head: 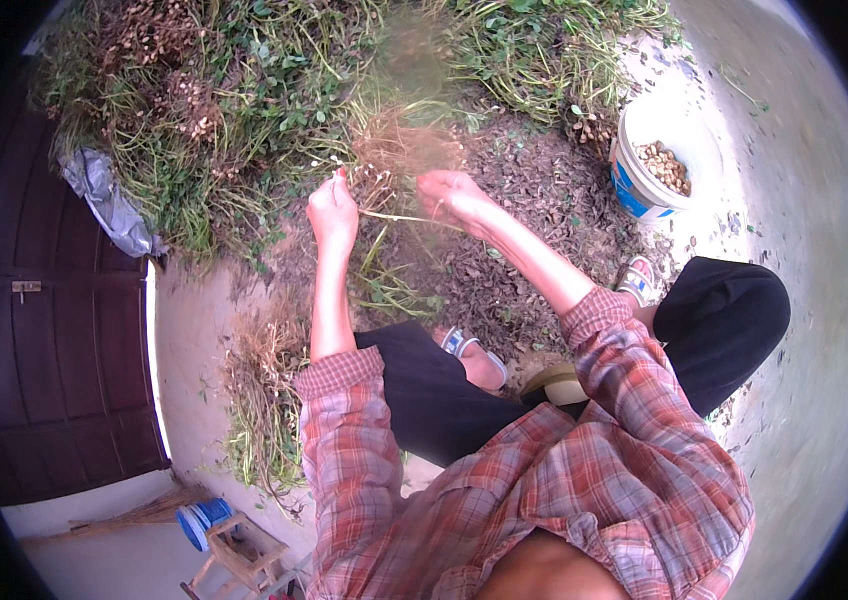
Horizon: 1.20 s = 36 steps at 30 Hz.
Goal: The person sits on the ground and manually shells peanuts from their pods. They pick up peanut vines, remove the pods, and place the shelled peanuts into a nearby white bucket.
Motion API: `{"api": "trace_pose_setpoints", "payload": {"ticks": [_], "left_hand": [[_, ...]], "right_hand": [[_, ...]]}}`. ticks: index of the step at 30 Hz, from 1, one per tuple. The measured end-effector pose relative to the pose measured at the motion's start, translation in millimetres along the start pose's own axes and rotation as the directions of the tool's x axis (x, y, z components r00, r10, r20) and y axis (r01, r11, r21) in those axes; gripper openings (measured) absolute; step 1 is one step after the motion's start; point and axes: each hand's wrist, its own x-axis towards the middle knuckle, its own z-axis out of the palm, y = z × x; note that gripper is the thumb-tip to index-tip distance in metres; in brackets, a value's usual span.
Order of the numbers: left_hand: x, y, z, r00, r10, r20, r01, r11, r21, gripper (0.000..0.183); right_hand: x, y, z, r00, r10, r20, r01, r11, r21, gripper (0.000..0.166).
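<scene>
My left hand (332,208) is closed in a fist at the roots and small pale pods of an uprooted peanut plant (379,184). A thin stem runs from beside that fist to below my right wrist. My right hand (455,199) is just to the right of the roots, its fingers curled and blurred by motion. Whether it grips anything cannot be made out. Beyond both hands lies a large heap of peanut plants (281,97), green leaves and stems mixed with clusters of pods. Loose stems (394,292) lie on the ground below my hands.
A white bucket (623,146) with peanuts (665,166) inside stands at the right. Dry leaf litter (536,217) covers the ground ahead. Stripped-looking plants (266,405) are piled at my left. Past them are a dark door (56,337), a wooden stool (248,551) and a broom (131,514).
</scene>
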Motion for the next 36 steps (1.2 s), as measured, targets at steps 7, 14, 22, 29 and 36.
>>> {"api": "trace_pose_setpoints", "payload": {"ticks": [7, 14, 22, 29, 36], "left_hand": [[6.4, -3.7, -8.2, 0.990, 0.005, -0.139, 0.003, 0.998, 0.056, 0.037], [12.0, -51.8, -96.1, 0.795, -0.603, -0.058, 0.491, 0.698, -0.522, 0.041], [15.7, -149.7, -173.8, 0.760, -0.650, -0.032, 0.165, 0.240, -0.957, 0.027], [-37.4, -118.8, -358.2, 0.781, -0.455, -0.428, -0.062, 0.625, -0.778, 0.020], [-80.5, -48.0, -514.8, 0.320, -0.410, -0.854, 0.009, 0.903, -0.430, 0.031]], "right_hand": [[-25.4, -43.7, -3.4, 0.974, 0.074, 0.212, -0.115, 0.976, 0.184, 0.031], [-92.4, -112.2, -133.5, 0.678, -0.393, -0.621, -0.016, 0.837, -0.547, 0.031], [-120.5, -110.9, -486.3, 0.391, -0.746, -0.539, -0.477, 0.337, -0.812, 0.068], [-80.9, -61.9, -406.7, 0.737, -0.508, -0.446, -0.102, 0.569, -0.816, 0.045], [-51.0, -14.8, -345.2, 0.902, -0.306, -0.303, -0.005, 0.696, -0.718, 0.034]]}}
